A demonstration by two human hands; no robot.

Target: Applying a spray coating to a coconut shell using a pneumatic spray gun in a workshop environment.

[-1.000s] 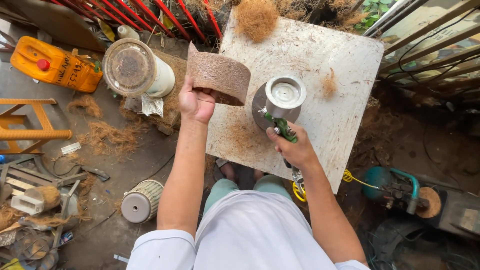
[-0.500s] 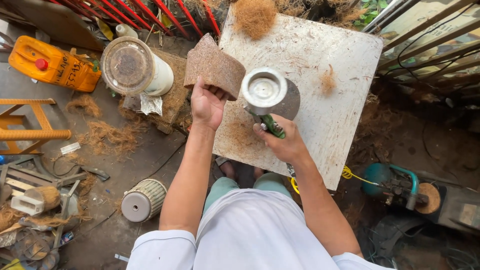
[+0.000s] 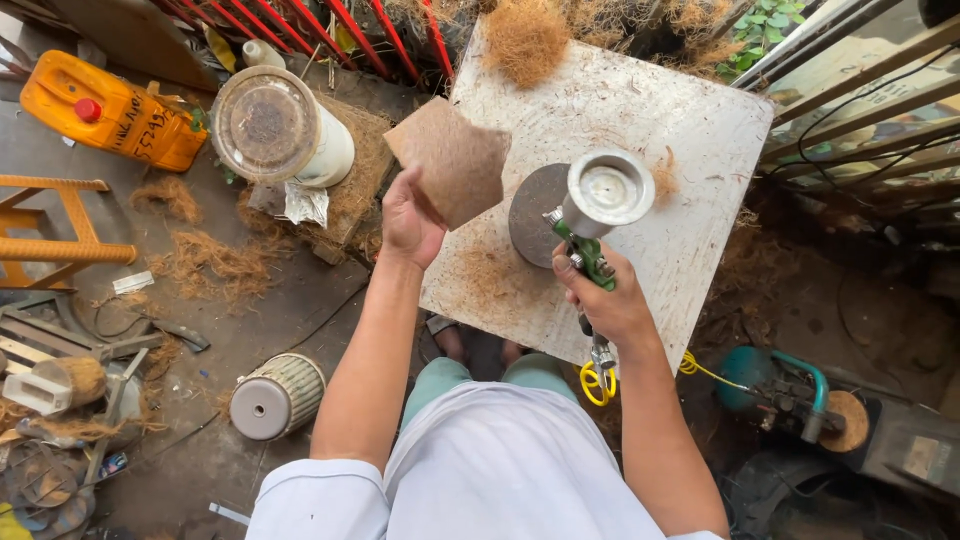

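Left hand (image 3: 412, 222) clamped on the lower corner of a brown coir-fibre pot (image 3: 452, 168), held in the air over the left edge of the worktop (image 3: 690, 120); seen side-on, wide end up and to the right, narrow end down toward the palm, long axis tilted along that line. Right hand (image 3: 612, 305) wrapped around the green grip of a spray gun (image 3: 588, 250), metal cup (image 3: 608, 190) on top with its round lid facing the camera, body running from the wrist up and left toward the pot, nozzle end pointing that way. Yellow coiled hose (image 3: 597, 383) hanging below the grip. Dark round disc (image 3: 532, 215) lying flat on the worktop just under the cup. Loose fibre clump (image 3: 526, 40) at the far edge.
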